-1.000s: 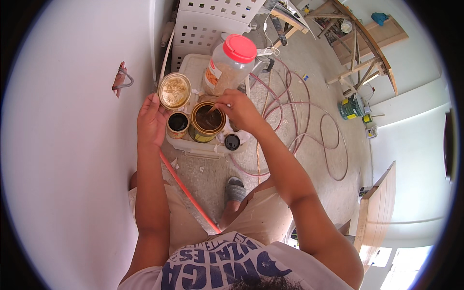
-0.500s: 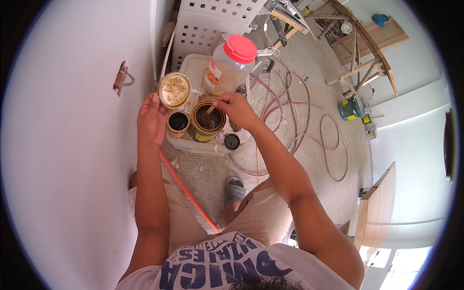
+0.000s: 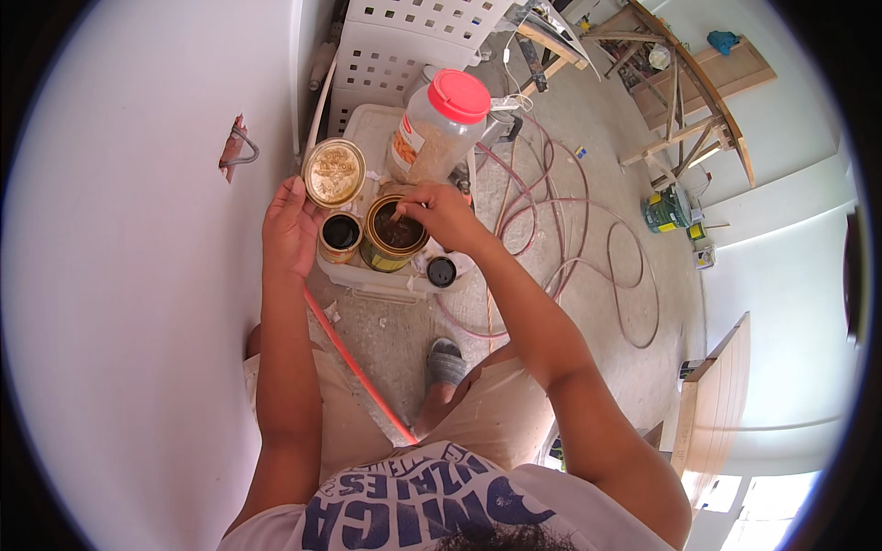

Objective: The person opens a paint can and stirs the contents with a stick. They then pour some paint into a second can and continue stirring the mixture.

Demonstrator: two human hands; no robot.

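Between the thumb and fingers of my left hand (image 3: pixel 292 225) is the edge of a round can lid (image 3: pixel 333 174), its stained golden underside facing up. My right hand (image 3: pixel 441 216) pinches a wooden stir stick (image 3: pixel 396 217) that dips into dark brown liquid in an open can (image 3: pixel 393 262). Just left of that can stands a smaller can (image 3: pixel 341 233) with black contents. A small black lid (image 3: pixel 441 270) lies to the right, on white rag or paper. Behind the cans is a clear plastic jar (image 3: pixel 427 138) with a red lid, holding tan material.
Everything stands on a translucent plastic bin (image 3: pixel 367 280) beside the white wall (image 3: pixel 138 275). Behind it rises a white perforated crate (image 3: pixel 390 55). A reddish hose (image 3: pixel 588 207) coils over the concrete floor at right. An orange-red pipe (image 3: pixel 358 363) slants below the bin.
My right hand has shifted slightly left and down with the stir stick, over the can's opening. My left hand keeps the lid in nearly the same place.
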